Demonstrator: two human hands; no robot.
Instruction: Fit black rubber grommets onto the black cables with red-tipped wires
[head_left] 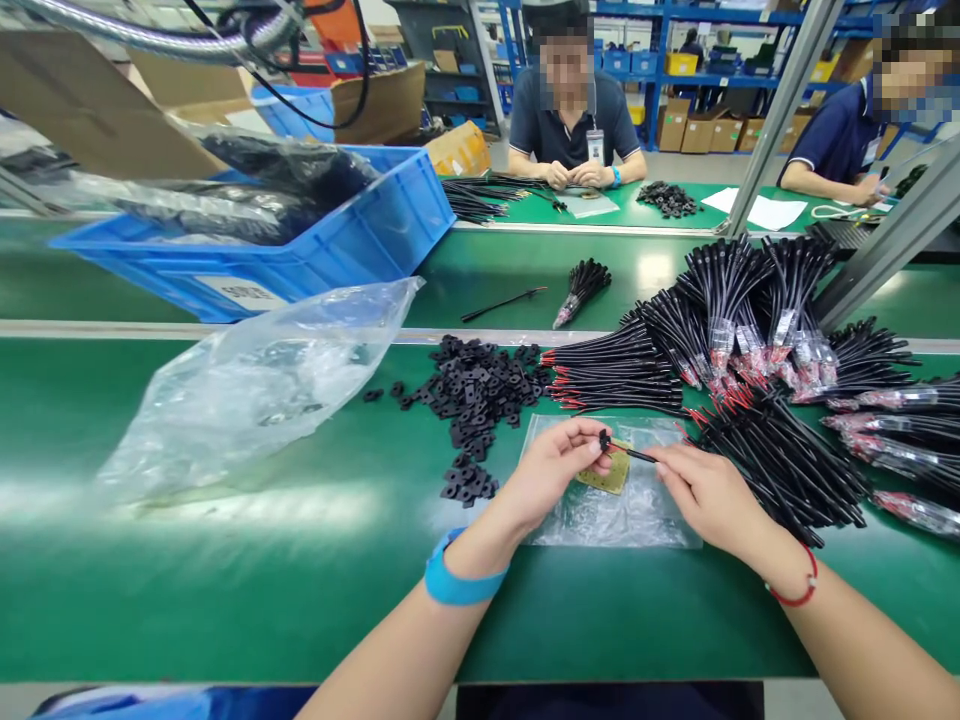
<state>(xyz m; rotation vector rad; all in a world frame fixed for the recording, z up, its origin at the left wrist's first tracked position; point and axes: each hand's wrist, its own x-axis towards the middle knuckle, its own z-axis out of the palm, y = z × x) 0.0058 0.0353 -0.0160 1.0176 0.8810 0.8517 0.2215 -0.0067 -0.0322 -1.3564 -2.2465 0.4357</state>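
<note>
Head view: short blk cable (630,453) lies between both hands, long axis about L–R, dipping slightly to the R; its small blk end piece (604,440) sits at the L fingertips (592,432), so L hand (551,475) is nearer that end; L fingers pinched closed on it; R hand (712,497) nearer the cable's other part, R fingertips (667,458) pinched closed on the shaft; 1 tan pad (611,472) just below the cable, on 1 clear bag (615,525) under both hands; blk rubber pcs (472,400) L of L fingers, too many to count; wire bundles (780,465) R of R fingers, several, count unclear; 1 larger clear bag (255,400) further L; 1 blue crate (360,225) beyond; 2 co-workers (574,130) across the belts.
</note>
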